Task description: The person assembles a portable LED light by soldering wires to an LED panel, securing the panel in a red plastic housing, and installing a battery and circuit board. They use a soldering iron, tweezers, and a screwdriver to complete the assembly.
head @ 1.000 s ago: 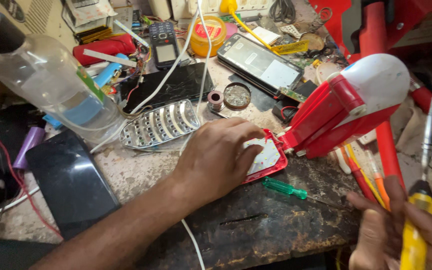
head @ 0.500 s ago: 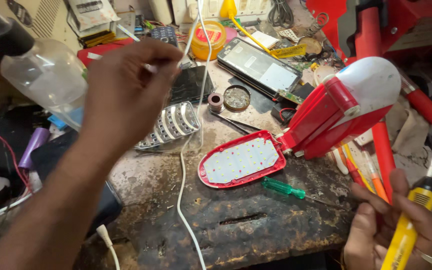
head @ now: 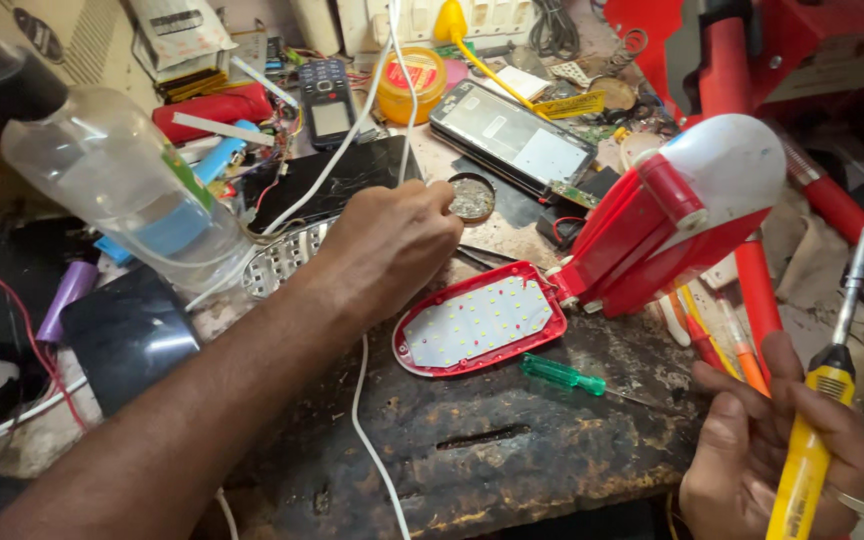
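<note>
Fingers: left hand point(head: 392, 245) curled shut, contents unseen; right hand point(head: 772, 460) clamped on soldering iron point(head: 822, 400).
Advice: iron tip to be kept off lamp panel point(head: 482, 320).

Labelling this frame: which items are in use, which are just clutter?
In use: left hand by the small round tin; right hand holding the soldering iron; red lamp, its LED panel.
Clutter: green screwdriver, bottle, keypad phone, smartphone.

Bench: my worn, dark, scorched worktop point(head: 472, 450), scratched and stained.
Back: a pale switchboard point(head: 402, 15) stands behind my clutter.
Right: red metal framework point(head: 802, 50).
Light: bright, even, from above.
</note>
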Motion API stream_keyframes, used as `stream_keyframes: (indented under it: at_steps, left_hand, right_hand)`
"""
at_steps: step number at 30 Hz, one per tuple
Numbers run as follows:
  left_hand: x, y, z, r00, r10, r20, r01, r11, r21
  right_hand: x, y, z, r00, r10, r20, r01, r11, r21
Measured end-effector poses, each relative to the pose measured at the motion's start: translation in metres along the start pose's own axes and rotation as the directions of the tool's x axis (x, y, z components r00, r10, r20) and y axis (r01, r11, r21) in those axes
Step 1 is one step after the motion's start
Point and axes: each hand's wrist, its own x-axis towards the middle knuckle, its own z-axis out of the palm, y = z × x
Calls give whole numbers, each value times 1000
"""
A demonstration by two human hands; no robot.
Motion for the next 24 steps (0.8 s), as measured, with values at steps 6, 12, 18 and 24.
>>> stream_keyframes:
  at_steps: [6,12,18,24]
  left_hand:
    - [-19,-3,-20,978,33,-205,-23,999,48]
    - [-25,-8,-44,966,-175,-192,134,969,-207]
    - [-33,-5,-50,912,-328,-246,133,803,-581]
    - [-32,8,-41,906,-311,-288,21,712,-702]
  right_hand:
    - [5,-26,12,1000,23,1,-23,1000,-22]
    - [8,-22,6,1000,10,27,-5,985,-171]
    - [8,-31,11,1000,-22,5,22,975,-222]
    - [11,-33,10,999,43,-26,-47,981,-190]
